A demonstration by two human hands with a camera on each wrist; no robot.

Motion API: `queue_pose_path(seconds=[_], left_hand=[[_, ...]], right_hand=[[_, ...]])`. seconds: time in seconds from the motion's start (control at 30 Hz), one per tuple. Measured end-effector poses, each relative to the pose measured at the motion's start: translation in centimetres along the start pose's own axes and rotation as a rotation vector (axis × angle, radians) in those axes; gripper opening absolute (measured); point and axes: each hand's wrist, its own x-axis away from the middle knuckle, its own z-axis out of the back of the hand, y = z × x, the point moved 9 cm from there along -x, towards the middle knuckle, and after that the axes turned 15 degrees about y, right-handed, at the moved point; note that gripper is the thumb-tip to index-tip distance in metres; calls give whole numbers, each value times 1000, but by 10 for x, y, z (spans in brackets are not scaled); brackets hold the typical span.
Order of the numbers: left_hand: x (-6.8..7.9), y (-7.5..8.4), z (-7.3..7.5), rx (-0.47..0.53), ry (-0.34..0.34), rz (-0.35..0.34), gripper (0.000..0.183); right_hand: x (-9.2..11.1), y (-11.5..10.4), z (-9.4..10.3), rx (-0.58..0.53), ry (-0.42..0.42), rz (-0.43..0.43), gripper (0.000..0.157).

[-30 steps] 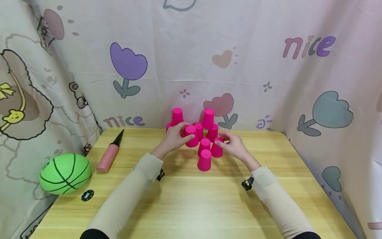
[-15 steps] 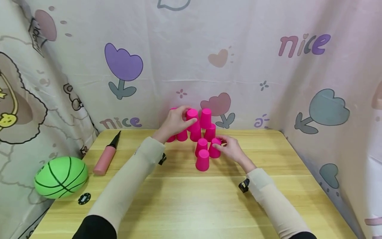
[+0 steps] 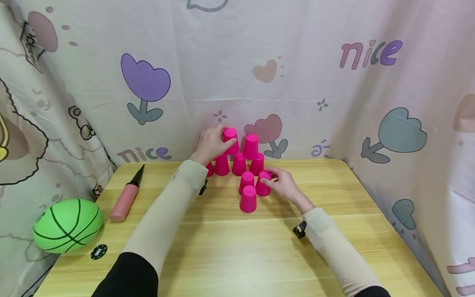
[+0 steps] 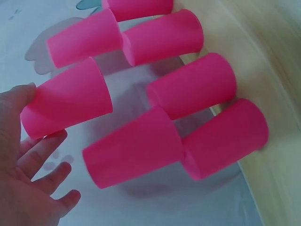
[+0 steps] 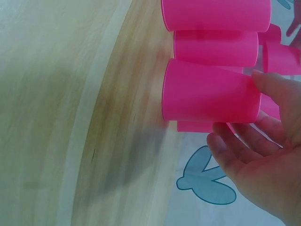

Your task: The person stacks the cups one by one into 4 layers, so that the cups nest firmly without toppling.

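My left hand (image 3: pixel 211 144) pinches an upside-down pink plastic cup (image 3: pixel 231 141) between thumb and fingers, over the back row of cups. In the left wrist view this held cup (image 4: pixel 68 99) sits apart from the lower cups. Below it, several upturned cups stand side by side, among them a middle cup (image 3: pixel 239 165). Two cups rest on that row: a right one (image 3: pixel 251 146) and a left one (image 4: pixel 134 148), which my left hand mostly hides in the head view. Nearer, my right hand (image 3: pixel 285 183) grips a cup (image 5: pixel 211 92) standing on the table, beside two other cups (image 3: pixel 248 200).
On the left of the wooden table (image 3: pixel 237 255) lie a pink hand pump (image 3: pixel 125 200) with a black nozzle and a black round chip (image 3: pixel 98 251). A green ball (image 3: pixel 68 226) sits at the left edge. A printed curtain (image 3: pixel 208 74) hangs behind the back edge.
My left hand has lifted a cup from the front group up to the back row, then moved it left. The right hand keeps its grip. The view has shifted slightly.
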Motion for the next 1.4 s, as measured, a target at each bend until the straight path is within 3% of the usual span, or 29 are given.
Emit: queue_pose_path(seconds=[0.33,0.73,1.1,1.4], left_hand=[[-3,-15,-22,-101,-63,6,59],[-5,-17,-36,-193,-117,-9,63],[-6,-25,-37,-203,-117,55,67],[-8,-19,-32,-185,-116,23,76]], right_hand=[[1,0,1,-26,-1,9,52],[-1,2,1,-18,10,11,52],[-1,5,-3,-15,-2,-1,53],[0,6,-2,-28,-1,-8,52]])
